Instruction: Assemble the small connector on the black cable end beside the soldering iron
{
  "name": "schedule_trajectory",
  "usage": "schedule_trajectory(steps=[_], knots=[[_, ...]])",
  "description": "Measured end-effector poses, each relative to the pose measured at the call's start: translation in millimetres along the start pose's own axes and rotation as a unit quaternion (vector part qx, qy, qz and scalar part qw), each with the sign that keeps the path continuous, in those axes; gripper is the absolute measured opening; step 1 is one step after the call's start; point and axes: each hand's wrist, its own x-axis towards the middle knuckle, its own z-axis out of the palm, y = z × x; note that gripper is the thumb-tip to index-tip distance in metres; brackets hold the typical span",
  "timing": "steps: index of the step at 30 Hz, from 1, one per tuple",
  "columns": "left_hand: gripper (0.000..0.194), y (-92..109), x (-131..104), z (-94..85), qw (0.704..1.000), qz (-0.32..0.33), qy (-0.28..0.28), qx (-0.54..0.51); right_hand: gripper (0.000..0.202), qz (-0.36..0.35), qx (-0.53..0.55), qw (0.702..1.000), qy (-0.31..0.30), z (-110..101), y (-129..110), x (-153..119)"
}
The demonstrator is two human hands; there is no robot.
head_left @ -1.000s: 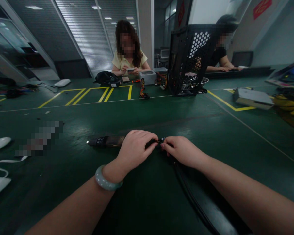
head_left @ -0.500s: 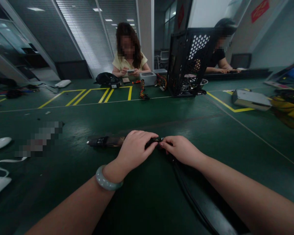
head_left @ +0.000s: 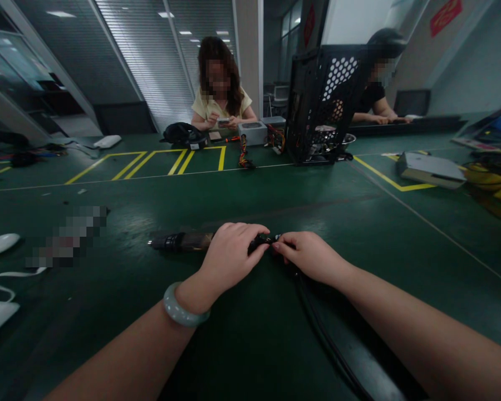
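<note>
A dark cylindrical tool (head_left: 187, 241) with a metal tip at its left end lies on the green table, pointing left. My left hand (head_left: 231, 253) is wrapped over its right end, thumb and fingers closed on it. Just to the right, my right hand (head_left: 307, 253) pinches a small dark piece at the end of the tool, where a black cable (head_left: 317, 320) begins. The fingertips of both hands nearly meet. From there the cable runs down toward the bottom edge, beside my right forearm. The exact joint between tool and cable is hidden by my fingers.
Across the green table (head_left: 171, 203) stand an open black computer case (head_left: 313, 106) and a power supply (head_left: 253, 133) with wires. A metal box (head_left: 431, 170) lies at right, a white mouse (head_left: 0, 244) at left. One person (head_left: 221, 106) sits opposite, another (head_left: 373, 100) behind the case.
Both hands stay almost in place on the tool and cable. The view has shifted very slightly.
</note>
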Motion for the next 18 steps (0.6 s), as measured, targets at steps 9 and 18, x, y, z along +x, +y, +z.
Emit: schedule_trajectory(steps=[9, 18], knots=[[0.016, -1.4, -0.6, 0.8, 1.0, 0.007, -0.002, 0.0, 0.032, -0.004, -0.002, 1.0, 0.001, -0.4, -0.6, 0.6], [0.023, 0.5, -0.6, -0.8, 1.0, 0.002, 0.004, -0.002, 0.032, -0.007, -0.005, 1.0, 0.004, 0.8, 0.8, 1.6]])
